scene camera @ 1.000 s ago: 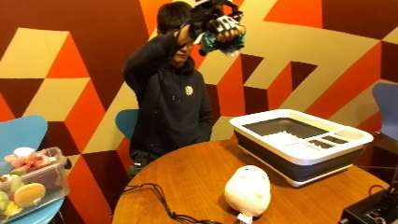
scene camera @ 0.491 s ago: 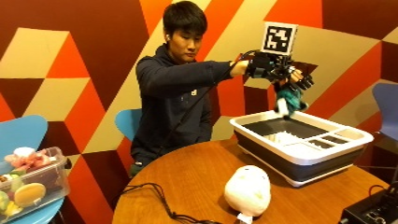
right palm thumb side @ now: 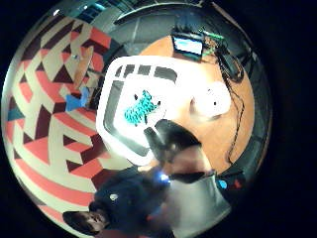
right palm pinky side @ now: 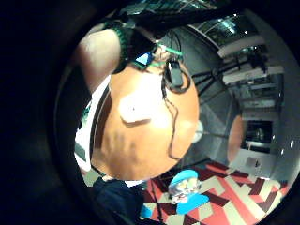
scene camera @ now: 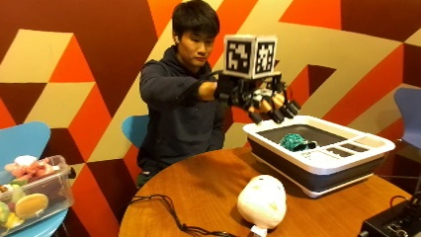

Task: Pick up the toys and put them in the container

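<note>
At far left, a clear bin of toys (scene camera: 29,190) sits on a blue chair (scene camera: 23,143). On the round table (scene camera: 190,190), a white plush toy (scene camera: 262,201) lies near the front edge. The gloved right hand (scene camera: 263,101) hovers above the white container (scene camera: 371,143), fingers spread and empty; a teal toy (scene camera: 296,142) rests inside. One drop looks complete; next, likely, reaching down for the plush.
</note>
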A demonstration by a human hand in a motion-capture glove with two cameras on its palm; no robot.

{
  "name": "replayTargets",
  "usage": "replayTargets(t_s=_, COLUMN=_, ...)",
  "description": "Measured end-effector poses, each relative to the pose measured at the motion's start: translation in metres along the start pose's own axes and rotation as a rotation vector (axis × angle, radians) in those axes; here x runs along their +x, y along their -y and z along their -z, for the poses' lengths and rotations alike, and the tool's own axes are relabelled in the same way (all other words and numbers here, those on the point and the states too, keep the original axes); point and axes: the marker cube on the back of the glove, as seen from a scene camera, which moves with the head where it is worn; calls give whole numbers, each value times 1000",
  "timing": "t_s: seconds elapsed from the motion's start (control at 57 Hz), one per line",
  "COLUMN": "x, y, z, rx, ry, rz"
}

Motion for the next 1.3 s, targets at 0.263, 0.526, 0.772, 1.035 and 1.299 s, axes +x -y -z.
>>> replayTargets(t_s=0.263, x=24, y=38, z=-142, rx=-111, ry=51, rz=8)
replayTargets(t_s=0.526, x=32, y=35, z=-198, rx=-143, ry=-18, rz=-18)
replayTargets(t_s=0.772, x=43, y=-2, z=-179, rx=-158, ry=-22, rz=23)
replayTargets(t_s=1.035, x=36, y=-67, z=-66, rx=-178, ry=-115, rz=2)
replayTargets(t_s=1.299, x=69, y=-134, z=32, rx=-205, ry=-139, rz=-103)
